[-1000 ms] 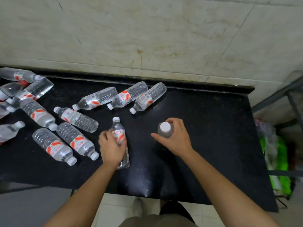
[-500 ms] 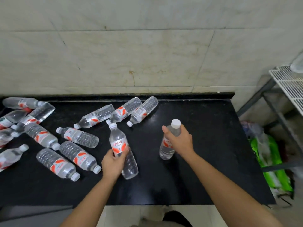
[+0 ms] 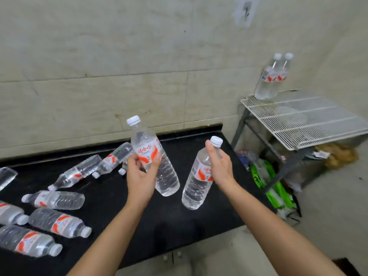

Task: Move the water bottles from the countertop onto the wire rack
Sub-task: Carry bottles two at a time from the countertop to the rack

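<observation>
My left hand (image 3: 141, 175) grips a clear water bottle (image 3: 159, 168) with a red-and-white label, lifted off the black countertop (image 3: 159, 220) and tilted, cap up. My right hand (image 3: 220, 166) holds a second water bottle (image 3: 196, 188) by its neck and shoulder, also in the air. Several more bottles (image 3: 57, 200) lie on their sides across the left of the countertop. The white wire rack (image 3: 310, 120) stands to the right, with two upright bottles (image 3: 271, 78) at its back corner against the wall.
Under the rack sit a green bag (image 3: 268, 182) and other bundled stuff on the floor. The tiled wall (image 3: 119, 56) runs behind the counter. A gap separates the counter's right edge from the rack's metal legs (image 3: 239, 128).
Both hands have lifted their bottles off the countertop and carried them up and rightward. The view has swung right, bringing the wire rack and its two bottles into sight.
</observation>
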{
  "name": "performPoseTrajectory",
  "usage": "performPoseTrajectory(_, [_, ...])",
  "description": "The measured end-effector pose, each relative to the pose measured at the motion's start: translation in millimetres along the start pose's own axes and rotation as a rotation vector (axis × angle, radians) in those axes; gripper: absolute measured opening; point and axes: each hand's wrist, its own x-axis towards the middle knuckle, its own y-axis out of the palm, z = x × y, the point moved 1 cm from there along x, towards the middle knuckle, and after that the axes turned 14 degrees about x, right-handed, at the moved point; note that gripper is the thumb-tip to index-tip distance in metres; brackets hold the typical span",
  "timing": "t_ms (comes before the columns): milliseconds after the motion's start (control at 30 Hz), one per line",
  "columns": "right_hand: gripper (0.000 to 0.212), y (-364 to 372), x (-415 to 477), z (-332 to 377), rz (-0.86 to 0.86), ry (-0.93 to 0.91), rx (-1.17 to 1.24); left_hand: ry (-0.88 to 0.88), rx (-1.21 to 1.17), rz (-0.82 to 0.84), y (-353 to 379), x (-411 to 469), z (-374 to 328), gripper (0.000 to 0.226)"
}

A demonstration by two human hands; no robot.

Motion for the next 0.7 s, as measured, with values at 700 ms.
performPoseTrajectory(700, [0.068, -414.9, 87.4, 62.8, -0.373, -0.195, 0.221, 0.327, -0.021, 0.224, 383.2, -99.6, -151.2, 0.052])
